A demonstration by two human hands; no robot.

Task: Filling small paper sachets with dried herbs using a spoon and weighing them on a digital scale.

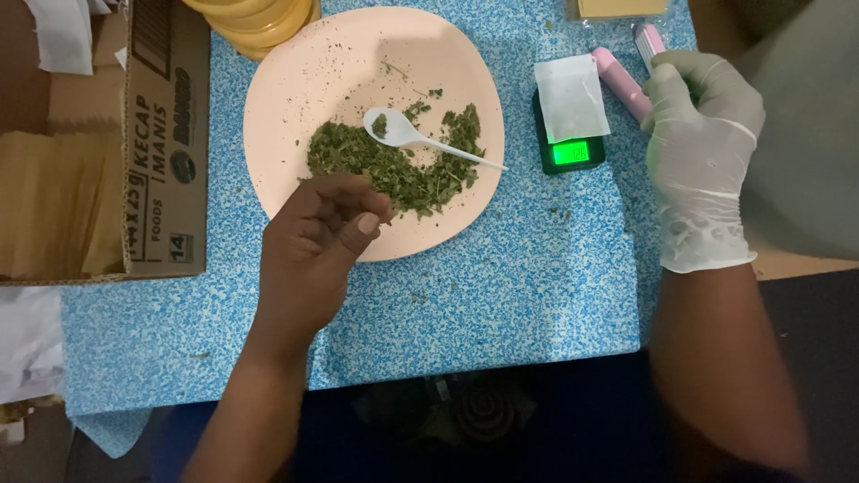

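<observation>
Head view, looking straight down on a blue speckled table top (501,295).

Left hand (318,246): bare, at 7 o'clock of the pink plate (295,98), over the plate's lower rim. Fingers curled in, thumb tip pressed against the fingertips in a loose pinch; whether anything sits between them cannot be told. Nearest to the lower edge of the dried green leaf pile (403,170).

Right hand (702,152): in a white glove, at 3 o'clock of the frame, well apart from the plate. Fingers closed round the lower end of a pink stick-shaped tool (622,80), which lies slanted toward 11 o'clock, just beside the scale.

Dried green leaf pile: on the plate, spread in a crescent from 9 o'clock through 6 o'clock to 3 o'clock of the plate's middle. Loose crumbs scattered toward 12 o'clock.

White plastic spoon (403,132): lying on the pile, bowl toward 10 o'clock with a few flakes in it, handle pointing to 4 o'clock, tip close to the plate's right rim.

Small black scale (573,154): at 3 o'clock of the plate, just beside it, green display lit. White paper sachet (571,97) resting on its platform.

Cardboard box (165,143): at 9 o'clock of the plate, open, stacked brown paper inside.

Yellow stack of plates (259,22): at 11 o'clock, partly cut off by the frame edge.
</observation>
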